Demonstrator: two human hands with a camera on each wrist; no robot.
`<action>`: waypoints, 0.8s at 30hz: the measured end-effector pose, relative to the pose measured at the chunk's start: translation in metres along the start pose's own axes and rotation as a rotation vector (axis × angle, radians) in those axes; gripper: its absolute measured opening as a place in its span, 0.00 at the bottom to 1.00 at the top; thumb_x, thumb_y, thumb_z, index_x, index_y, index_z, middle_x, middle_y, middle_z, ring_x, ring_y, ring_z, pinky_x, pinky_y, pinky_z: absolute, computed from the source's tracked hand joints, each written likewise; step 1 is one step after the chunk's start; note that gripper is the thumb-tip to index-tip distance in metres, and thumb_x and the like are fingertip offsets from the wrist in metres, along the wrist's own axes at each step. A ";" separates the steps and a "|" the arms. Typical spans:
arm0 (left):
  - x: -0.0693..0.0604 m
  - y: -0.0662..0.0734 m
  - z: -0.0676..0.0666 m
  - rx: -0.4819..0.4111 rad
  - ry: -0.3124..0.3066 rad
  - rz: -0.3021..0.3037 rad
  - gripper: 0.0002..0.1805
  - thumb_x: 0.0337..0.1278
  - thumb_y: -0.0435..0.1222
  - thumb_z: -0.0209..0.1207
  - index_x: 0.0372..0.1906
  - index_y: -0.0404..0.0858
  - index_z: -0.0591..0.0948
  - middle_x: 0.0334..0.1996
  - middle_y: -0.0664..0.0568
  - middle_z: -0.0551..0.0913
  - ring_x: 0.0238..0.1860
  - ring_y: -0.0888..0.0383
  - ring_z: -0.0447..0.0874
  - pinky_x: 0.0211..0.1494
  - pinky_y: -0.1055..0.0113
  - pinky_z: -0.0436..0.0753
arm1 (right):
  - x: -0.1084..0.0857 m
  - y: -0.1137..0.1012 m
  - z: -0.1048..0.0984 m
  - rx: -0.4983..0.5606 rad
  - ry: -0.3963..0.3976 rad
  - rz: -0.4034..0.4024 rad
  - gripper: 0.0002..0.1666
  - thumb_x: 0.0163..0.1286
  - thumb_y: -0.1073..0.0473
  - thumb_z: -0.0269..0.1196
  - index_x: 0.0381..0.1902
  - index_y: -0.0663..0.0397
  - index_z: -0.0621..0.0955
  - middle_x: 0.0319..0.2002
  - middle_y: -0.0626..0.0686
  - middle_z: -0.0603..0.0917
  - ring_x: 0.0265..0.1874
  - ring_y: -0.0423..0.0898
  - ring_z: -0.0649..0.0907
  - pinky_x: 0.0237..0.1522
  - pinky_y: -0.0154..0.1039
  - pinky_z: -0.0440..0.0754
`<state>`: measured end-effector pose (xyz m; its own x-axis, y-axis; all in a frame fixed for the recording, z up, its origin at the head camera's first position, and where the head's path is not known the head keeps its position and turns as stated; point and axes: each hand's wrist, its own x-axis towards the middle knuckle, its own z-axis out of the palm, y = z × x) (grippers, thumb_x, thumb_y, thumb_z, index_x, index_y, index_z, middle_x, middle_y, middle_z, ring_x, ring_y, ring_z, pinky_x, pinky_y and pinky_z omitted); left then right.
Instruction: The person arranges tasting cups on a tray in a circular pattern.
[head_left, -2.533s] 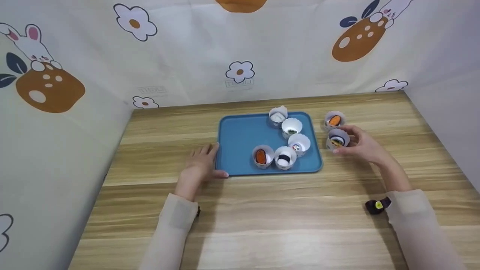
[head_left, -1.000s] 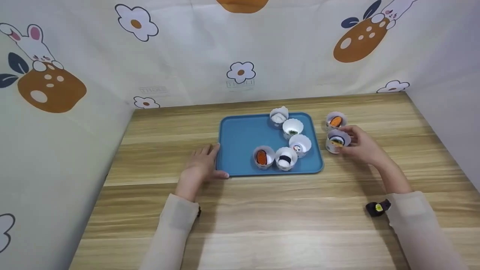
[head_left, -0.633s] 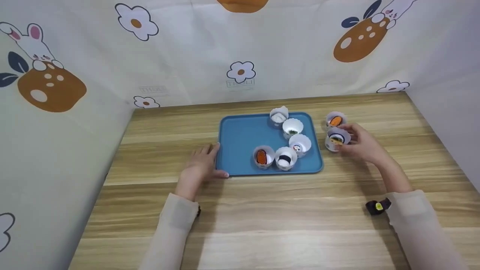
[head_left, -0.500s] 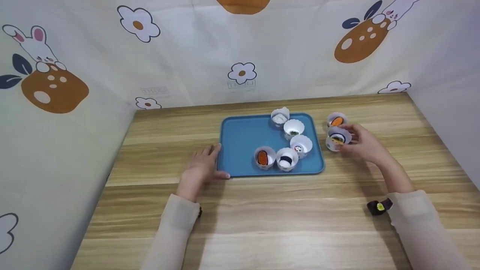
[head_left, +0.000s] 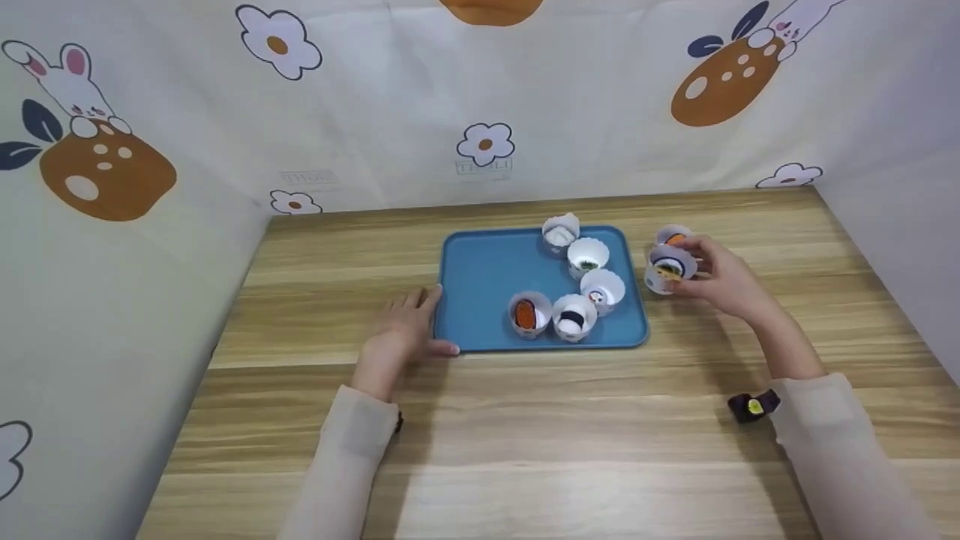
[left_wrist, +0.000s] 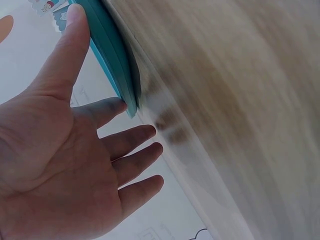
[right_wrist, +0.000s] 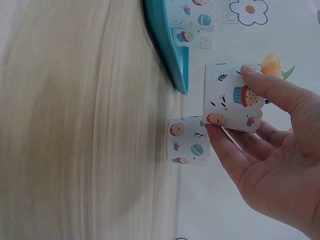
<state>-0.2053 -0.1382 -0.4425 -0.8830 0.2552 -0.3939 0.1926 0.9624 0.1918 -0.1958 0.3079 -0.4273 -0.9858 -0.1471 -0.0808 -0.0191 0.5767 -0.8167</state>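
My right hand (head_left: 724, 281) pinches a white paper baking cup (right_wrist: 227, 97) between thumb and fingers. The cup has cupcake prints and a scalloped rim, and toy sushi with a yellow-orange topping shows inside. In the right wrist view its base is lifted off the table. Just behind it, another paper cup (right_wrist: 186, 142) with an orange-topped piece stands on the table, partly hidden by the held cup in the head view. My left hand (head_left: 401, 330) rests at the left edge of the blue tray (head_left: 484, 274), its thumb at the front corner and fingers fairly straight.
Several paper cups stand on the tray in a curve: a cup with a white piece (head_left: 560, 236) at the back, and one with a red-orange piece (head_left: 526, 315) in front. A patterned cloth (head_left: 390, 112) hangs behind the wooden table (head_left: 525, 435).
The right hand first gripped the cup on the table right of the tray. Now the cup is raised and slightly shifted left and away. The left hand and tray stay put.
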 end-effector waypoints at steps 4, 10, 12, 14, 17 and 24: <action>-0.001 -0.001 0.000 -0.005 0.006 0.003 0.60 0.52 0.60 0.66 0.81 0.43 0.47 0.80 0.37 0.49 0.79 0.37 0.49 0.82 0.44 0.52 | 0.001 -0.003 0.000 -0.006 0.000 -0.008 0.39 0.65 0.64 0.68 0.69 0.69 0.63 0.68 0.72 0.68 0.68 0.70 0.70 0.69 0.62 0.70; -0.001 -0.001 0.000 0.009 0.006 -0.003 0.59 0.53 0.61 0.66 0.81 0.44 0.46 0.80 0.37 0.49 0.79 0.37 0.48 0.82 0.43 0.52 | 0.004 -0.008 0.000 -0.022 0.002 -0.027 0.40 0.64 0.62 0.69 0.69 0.68 0.64 0.67 0.70 0.70 0.66 0.68 0.73 0.61 0.39 0.77; -0.001 -0.001 0.000 0.014 0.003 -0.006 0.59 0.53 0.61 0.65 0.81 0.44 0.46 0.80 0.37 0.48 0.80 0.37 0.48 0.82 0.43 0.52 | 0.005 -0.010 0.000 -0.029 0.004 -0.027 0.40 0.64 0.61 0.70 0.69 0.68 0.65 0.67 0.70 0.70 0.66 0.68 0.73 0.62 0.42 0.78; 0.000 -0.001 0.000 0.013 0.000 -0.009 0.59 0.53 0.61 0.65 0.81 0.45 0.46 0.80 0.37 0.48 0.80 0.37 0.48 0.82 0.43 0.52 | 0.006 -0.012 0.001 -0.028 0.004 -0.030 0.40 0.64 0.62 0.69 0.69 0.68 0.64 0.67 0.70 0.70 0.66 0.68 0.73 0.66 0.53 0.75; 0.000 -0.001 0.000 0.014 -0.008 -0.017 0.59 0.53 0.62 0.65 0.81 0.45 0.46 0.80 0.38 0.48 0.80 0.37 0.48 0.82 0.43 0.51 | 0.008 -0.014 0.001 -0.018 0.004 -0.033 0.40 0.65 0.63 0.69 0.70 0.67 0.64 0.68 0.70 0.70 0.67 0.68 0.72 0.68 0.63 0.70; 0.000 0.000 0.000 -0.026 -0.017 -0.021 0.59 0.54 0.60 0.66 0.81 0.45 0.46 0.81 0.38 0.47 0.80 0.37 0.45 0.82 0.44 0.50 | 0.013 -0.021 0.002 -0.046 0.016 -0.042 0.40 0.64 0.64 0.69 0.69 0.68 0.64 0.66 0.70 0.70 0.66 0.67 0.73 0.68 0.61 0.71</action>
<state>-0.2050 -0.1385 -0.4423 -0.8794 0.2367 -0.4130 0.1624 0.9648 0.2070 -0.2080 0.2928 -0.4123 -0.9866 -0.1590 -0.0374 -0.0678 0.6071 -0.7917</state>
